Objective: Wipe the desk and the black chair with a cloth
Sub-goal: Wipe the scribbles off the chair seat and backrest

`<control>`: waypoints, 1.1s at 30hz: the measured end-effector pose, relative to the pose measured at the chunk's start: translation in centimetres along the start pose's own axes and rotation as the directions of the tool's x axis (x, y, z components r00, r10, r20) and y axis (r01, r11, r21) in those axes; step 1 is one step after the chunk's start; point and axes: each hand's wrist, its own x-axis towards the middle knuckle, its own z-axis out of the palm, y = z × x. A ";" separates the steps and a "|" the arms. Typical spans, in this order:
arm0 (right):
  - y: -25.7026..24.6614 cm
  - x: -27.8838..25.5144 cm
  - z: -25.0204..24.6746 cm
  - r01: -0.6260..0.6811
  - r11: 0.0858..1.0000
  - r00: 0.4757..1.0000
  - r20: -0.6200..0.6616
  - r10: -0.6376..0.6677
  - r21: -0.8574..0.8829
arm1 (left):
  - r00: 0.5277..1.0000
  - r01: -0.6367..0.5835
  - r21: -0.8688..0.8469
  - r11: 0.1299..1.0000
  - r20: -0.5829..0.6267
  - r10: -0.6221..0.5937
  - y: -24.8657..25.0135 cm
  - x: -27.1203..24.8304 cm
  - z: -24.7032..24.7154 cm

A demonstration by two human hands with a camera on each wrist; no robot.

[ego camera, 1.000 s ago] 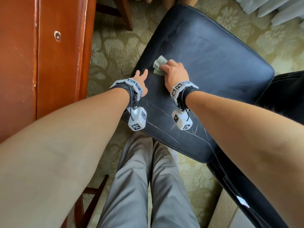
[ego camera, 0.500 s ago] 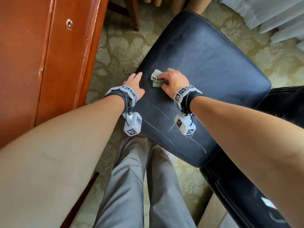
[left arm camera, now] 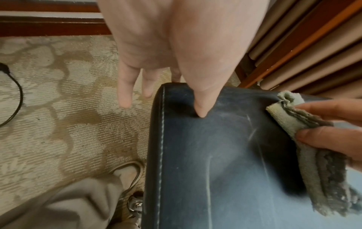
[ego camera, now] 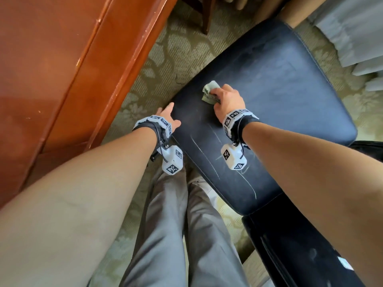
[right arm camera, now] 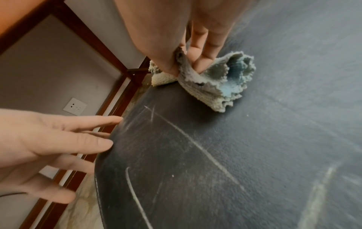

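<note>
The black chair seat [ego camera: 279,90] fills the middle of the head view, dusty and marked with pale scratches [right arm camera: 195,144]. My right hand [ego camera: 227,101] pinches a crumpled grey-green cloth [ego camera: 209,91] [right arm camera: 219,80] [left arm camera: 305,139] against the seat near its left edge. My left hand [ego camera: 169,118] [left arm camera: 162,83] is at the seat's left corner with straight fingers, its thumb [left arm camera: 201,106] on the leather and the other fingers hanging past the edge. The wooden desk [ego camera: 62,69] stands to the left.
Patterned carpet [ego camera: 165,59] lies between desk and chair. My grey trouser legs [ego camera: 176,235] stand at the seat's near edge. The chair's black backrest [ego camera: 300,255] is at the lower right. A black cable [left arm camera: 13,100] lies on the carpet and curtains [ego camera: 352,34] hang at the top right.
The right hand, with the cloth, has moved a little back along the seat's left side, away from the left hand. The left hand stays at the seat's left corner.
</note>
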 end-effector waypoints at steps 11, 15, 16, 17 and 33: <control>-3.1 -1.8 3.3 0.369 0.912 0.901 0.310 -0.304 -0.178 | 0.998 -0.058 -0.063 0.996 -0.013 0.057 -1.1 -0.2 1.0; -3.5 -1.2 2.9 0.461 0.854 0.857 0.372 -0.358 -0.242 | 0.997 -0.075 -0.081 0.994 -0.017 0.073 -1.5 -0.4 1.3; -3.5 -1.0 2.8 0.476 0.842 0.851 0.373 -0.369 -0.254 | 0.997 -0.070 -0.091 0.993 -0.018 0.069 -1.5 -0.5 1.4; -3.5 -0.7 2.7 0.476 0.840 0.855 0.359 -0.374 -0.261 | 0.998 -0.069 -0.098 0.993 -0.020 0.068 -1.5 -0.6 1.3; -1.3 -3.0 2.7 0.482 0.848 0.841 0.388 -0.378 -0.218 | 0.995 -0.090 -0.165 0.982 -0.048 0.083 -0.5 -1.5 1.0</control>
